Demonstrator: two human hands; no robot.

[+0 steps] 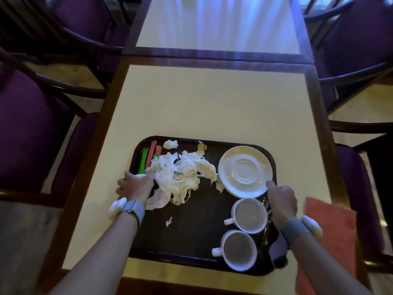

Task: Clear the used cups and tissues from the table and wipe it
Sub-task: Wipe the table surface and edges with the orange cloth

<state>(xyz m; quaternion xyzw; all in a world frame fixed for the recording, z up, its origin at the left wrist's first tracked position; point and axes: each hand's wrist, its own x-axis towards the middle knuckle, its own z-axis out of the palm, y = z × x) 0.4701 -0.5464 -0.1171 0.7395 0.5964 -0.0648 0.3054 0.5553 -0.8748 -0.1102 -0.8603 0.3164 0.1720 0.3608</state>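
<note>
Hiding under right rim of tray [191, 231]: fingers of right hand [281, 201]; only thumb shows on top, tip at edge of saucer [244, 171]. Dark shiny items under that hand too dim to name. Orange cloth [333, 231] right of tray, cut off by frame bottom. Sachets [148, 154] partly under tissues [182, 177]. Left hand [133, 185] grips left rim, thumb inward, touching tissues. Far cup [248, 216] just beside saucer, near cup [239, 249] at near right corner. Tray sits on table [212, 107].

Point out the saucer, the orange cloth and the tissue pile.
saucer [245, 171]: head view, its centre well.
orange cloth [340, 248]: head view, bare middle.
tissue pile [185, 177]: head view, crumpled middle.
</note>
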